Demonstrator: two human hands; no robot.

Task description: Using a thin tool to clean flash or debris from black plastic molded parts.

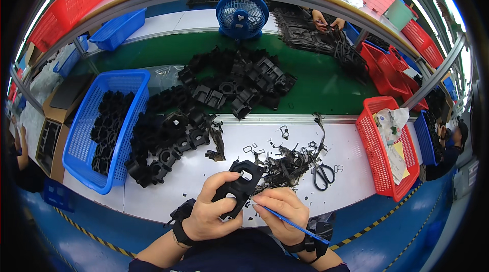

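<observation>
My left hand grips a black moulded plastic part with large openings, held tilted above the near edge of the white table. In my right hand is a slim blue-handled tool, pinched like a pen. Its tip points at the part's right edge and is mostly hidden by my fingers, so its kind is not clear. Just beyond lies a heap of black plastic scraps, with black-handled scissors to its right. Left of the part sits a pile of similar black parts.
A blue basket of black parts stands at left, a red basket with papers and bags at right. More black parts lie on the green belt. A blue fan stands behind. Another person's hands work at far right.
</observation>
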